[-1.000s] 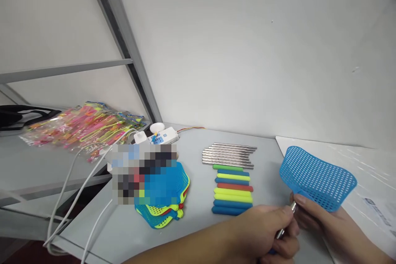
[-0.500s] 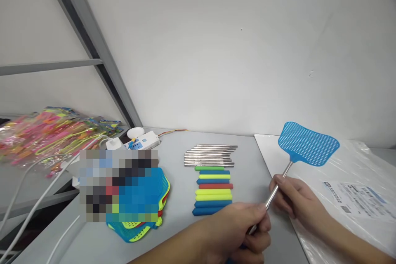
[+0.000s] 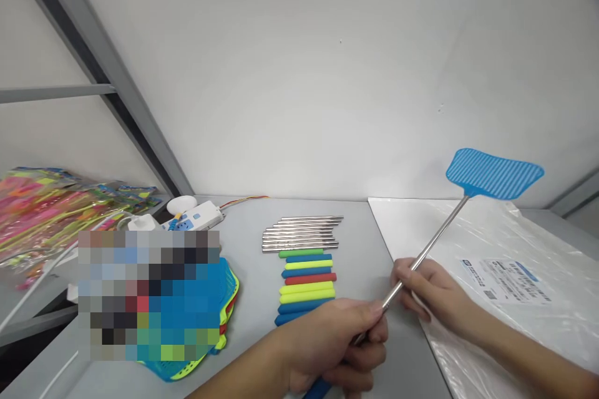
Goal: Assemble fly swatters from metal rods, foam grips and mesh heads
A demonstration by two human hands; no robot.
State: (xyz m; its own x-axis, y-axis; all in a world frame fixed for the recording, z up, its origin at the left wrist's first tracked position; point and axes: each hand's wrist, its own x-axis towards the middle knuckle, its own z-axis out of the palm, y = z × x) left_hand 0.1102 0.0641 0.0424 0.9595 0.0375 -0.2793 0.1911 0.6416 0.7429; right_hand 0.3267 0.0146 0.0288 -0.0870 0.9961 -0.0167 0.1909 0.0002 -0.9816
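Observation:
A blue fly swatter (image 3: 493,174) slants up to the right, its perforated head raised above the table. My left hand (image 3: 344,340) is closed around the lower end of its metal rod, and part of a blue handle (image 3: 319,388) shows beneath that hand. Further up, my right hand (image 3: 423,287) pinches the same thin rod between thumb and fingers. Left of my hands lies a column of blue, yellow, red and green handles (image 3: 309,277). Behind them is a row of silver metal rods (image 3: 302,234).
A pile of swatter heads (image 3: 229,283) lies at left, partly covered by a pixelated patch. Behind it sits a white power strip (image 3: 201,217) with cables. Bagged colourful items (image 3: 60,212) fill the far left. A plastic-wrapped white package (image 3: 552,249) with a label lies at right.
The swatter's head has moved up and away from my right hand, with more of the metal rod now showing between them. The view has shifted a little to the right.

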